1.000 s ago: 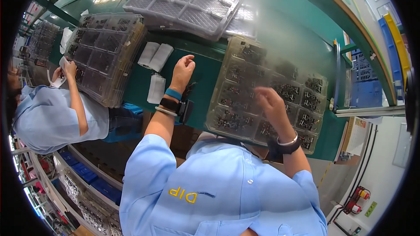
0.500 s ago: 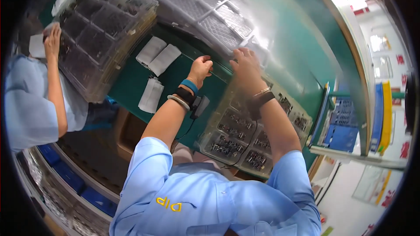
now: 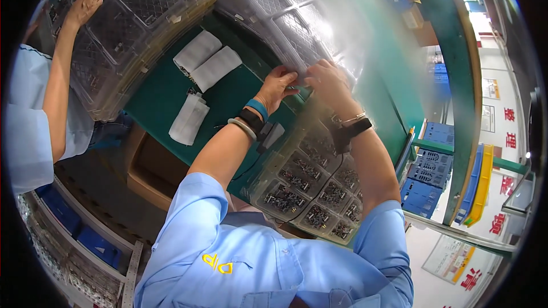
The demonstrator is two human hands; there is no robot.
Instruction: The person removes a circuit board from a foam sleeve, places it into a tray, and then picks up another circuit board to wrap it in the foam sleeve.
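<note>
My left hand (image 3: pixel 278 86) and my right hand (image 3: pixel 331 84) are close together at the near corner of a stack of clear plastic compartment trays (image 3: pixel 268 14). The left thumb and fingers are pinched together, and the right fingers curl in facing them. Whatever lies between the fingertips is too small or hidden to name. Below my right forearm, an open compartment tray (image 3: pixel 297 210) holds many small dark metal-and-black parts. A black wristband on my right wrist has a dark cord hanging across that tray. Beside my left wrist sits a small black device (image 3: pixel 270 137).
Three white wrapped bundles (image 3: pixel 188 120) lie on the green table (image 3: pixel 149 100) at the left. Further left, a co-worker's hand (image 3: pixel 85 7) is over another stack of lidded trays (image 3: pixel 142 8). Blue bins (image 3: pixel 428 168) stand on the right, and a brown carton (image 3: pixel 149 162) is below the table.
My left hand has moved right, close to my right hand. The co-worker's hand has moved up over the tray stack, without the white item near it before. The whole view has shifted slightly.
</note>
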